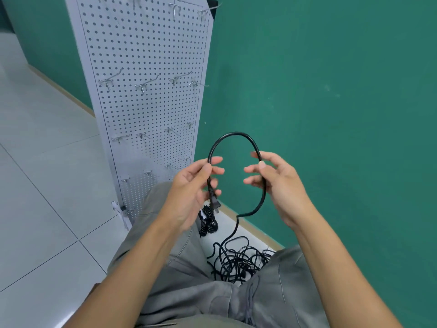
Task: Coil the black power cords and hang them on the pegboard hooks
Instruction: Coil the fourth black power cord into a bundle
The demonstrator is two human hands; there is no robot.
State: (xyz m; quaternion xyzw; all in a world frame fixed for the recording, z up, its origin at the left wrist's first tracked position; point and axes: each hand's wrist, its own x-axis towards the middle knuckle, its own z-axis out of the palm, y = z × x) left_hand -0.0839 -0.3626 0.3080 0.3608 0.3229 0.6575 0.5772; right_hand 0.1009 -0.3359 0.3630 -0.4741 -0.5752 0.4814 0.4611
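A black power cord (233, 134) arches in a loop between my two hands. My left hand (194, 185) pinches the cord just above its plug (214, 202), which hangs below the fingers. My right hand (275, 183) holds the other side of the loop with curled fingers. From there the cord drops to a tangled pile of black cords (236, 261) on the floor between my knees. A small coiled black cord (208, 221) lies by the pegboard's foot. The white pegboard (146, 55) stands to the left, with several bare metal hooks (142, 86).
A green wall (331, 91) runs along the right, with a beige skirting at floor level. Grey floor tiles (47, 185) spread to the left. My legs in grey trousers (189, 280) fill the lower middle. The pegboard's white foot bracket (121, 214) sticks out.
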